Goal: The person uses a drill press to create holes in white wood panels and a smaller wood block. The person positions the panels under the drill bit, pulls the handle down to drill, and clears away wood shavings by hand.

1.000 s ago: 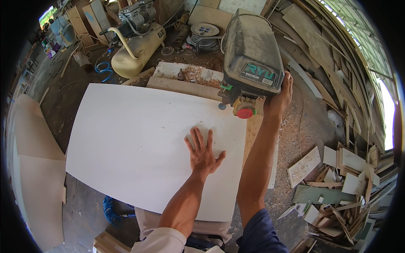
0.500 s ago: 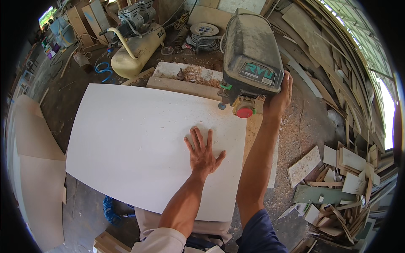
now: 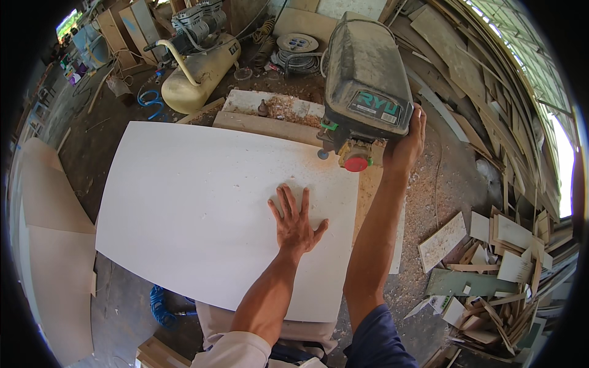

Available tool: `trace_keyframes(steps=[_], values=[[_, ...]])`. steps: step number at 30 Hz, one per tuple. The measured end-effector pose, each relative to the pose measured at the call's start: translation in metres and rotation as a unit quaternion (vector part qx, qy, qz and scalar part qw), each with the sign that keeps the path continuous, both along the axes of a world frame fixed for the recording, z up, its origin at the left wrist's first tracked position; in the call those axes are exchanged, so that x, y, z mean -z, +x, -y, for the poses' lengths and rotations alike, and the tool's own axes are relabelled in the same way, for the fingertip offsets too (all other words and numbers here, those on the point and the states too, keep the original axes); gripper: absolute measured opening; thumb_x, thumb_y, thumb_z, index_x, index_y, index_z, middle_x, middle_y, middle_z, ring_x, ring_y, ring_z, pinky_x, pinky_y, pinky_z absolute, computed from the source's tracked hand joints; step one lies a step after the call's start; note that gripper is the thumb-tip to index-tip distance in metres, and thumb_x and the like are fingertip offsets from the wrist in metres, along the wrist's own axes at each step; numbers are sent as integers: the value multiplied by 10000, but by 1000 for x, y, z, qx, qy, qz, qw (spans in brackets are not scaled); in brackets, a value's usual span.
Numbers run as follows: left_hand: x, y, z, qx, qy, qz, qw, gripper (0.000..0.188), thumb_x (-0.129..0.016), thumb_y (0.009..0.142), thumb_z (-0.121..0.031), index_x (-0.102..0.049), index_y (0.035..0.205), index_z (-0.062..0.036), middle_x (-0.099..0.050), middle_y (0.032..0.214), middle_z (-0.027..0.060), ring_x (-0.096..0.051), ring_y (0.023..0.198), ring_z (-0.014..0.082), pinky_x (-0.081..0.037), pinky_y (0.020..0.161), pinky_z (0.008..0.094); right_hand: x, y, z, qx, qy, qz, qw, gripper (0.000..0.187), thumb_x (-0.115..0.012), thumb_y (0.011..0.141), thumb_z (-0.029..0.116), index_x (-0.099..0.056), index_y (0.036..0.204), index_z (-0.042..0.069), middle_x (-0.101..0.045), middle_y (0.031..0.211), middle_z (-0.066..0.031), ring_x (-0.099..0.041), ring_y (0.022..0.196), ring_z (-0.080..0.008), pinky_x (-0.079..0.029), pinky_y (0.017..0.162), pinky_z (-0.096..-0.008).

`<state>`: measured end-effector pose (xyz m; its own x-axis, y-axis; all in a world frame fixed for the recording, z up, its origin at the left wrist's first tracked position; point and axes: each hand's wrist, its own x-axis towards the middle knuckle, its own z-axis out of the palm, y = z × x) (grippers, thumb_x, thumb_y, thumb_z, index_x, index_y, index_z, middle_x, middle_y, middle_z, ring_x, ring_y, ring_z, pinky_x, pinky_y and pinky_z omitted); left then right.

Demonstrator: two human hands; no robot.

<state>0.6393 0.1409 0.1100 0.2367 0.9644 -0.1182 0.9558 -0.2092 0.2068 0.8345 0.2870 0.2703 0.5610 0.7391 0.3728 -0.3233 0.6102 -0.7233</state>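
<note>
A large white board [image 3: 184, 190] lies flat across the middle. My left hand [image 3: 293, 224] rests palm down on it, open with its fingers spread. Over the board's far right corner stands a dusty dark drill press [image 3: 365, 73] with a red round button [image 3: 356, 164] at its front. My right hand [image 3: 406, 144] reaches up along the right side of the drill press, its fingers curled; what they close round is hidden behind the housing. The drill press's head hides most of what is beneath it, and the bit cannot be made out.
Wood shavings [image 3: 288, 109] lie on a support behind the board. A cream air compressor [image 3: 202, 73] and a cable reel [image 3: 297, 46] stand farther back. Several board offcuts [image 3: 515, 245] are heaped at right. A blue coiled hose [image 3: 161, 306] lies on the floor near the board's front edge.
</note>
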Motion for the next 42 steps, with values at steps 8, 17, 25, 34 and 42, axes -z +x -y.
trace_keyframes(steps=[8, 17, 25, 34, 42], values=[[5, 0, 1, -4, 17, 3, 1000, 943, -339, 968, -718, -77, 1644, -115, 11, 1632, 363, 57, 1527, 517, 13, 1177, 704, 2, 0, 1, -12, 1, -6, 1000, 248, -490, 1091, 253, -606, 1158, 44, -660, 990, -49, -640, 913, -122, -508, 839, -282], [1, 1, 0, -4, 17, 4, 1000, 939, -350, 967, -714, -99, 1642, -111, 6, 1631, 365, 54, 1528, 515, 15, 1177, 700, 2, 2, 1, -9, 7, -5, 1000, 242, -493, 1087, 240, -605, 1154, 36, -662, 1001, -59, -638, 915, -126, -510, 844, -284], [4, 1, 1, -5, 23, 12, 1000, 936, -371, 966, -705, -112, 1641, -111, 14, 1628, 372, 56, 1527, 518, 12, 1175, 702, 3, 0, 2, -2, 6, -2, 1000, 236, -486, 1090, 231, -605, 1149, 35, -658, 992, -56, -633, 910, -120, -512, 836, -280], [4, 1, 0, -4, 18, 8, 1000, 941, -360, 966, -712, -104, 1641, -110, 27, 1631, 369, 67, 1527, 518, 15, 1175, 703, 4, 0, 3, -2, 11, -4, 1000, 222, -489, 1088, 223, -603, 1149, 43, -652, 1005, -54, -638, 931, -122, -513, 843, -283], [4, 1, 0, -3, 18, 8, 1000, 941, -352, 966, -716, -101, 1641, -109, 26, 1632, 367, 65, 1527, 518, 22, 1174, 704, 5, 0, 4, 5, 9, -1, 1000, 215, -500, 1084, 224, -611, 1138, 47, -653, 1000, -48, -632, 925, -118, -501, 851, -281]])
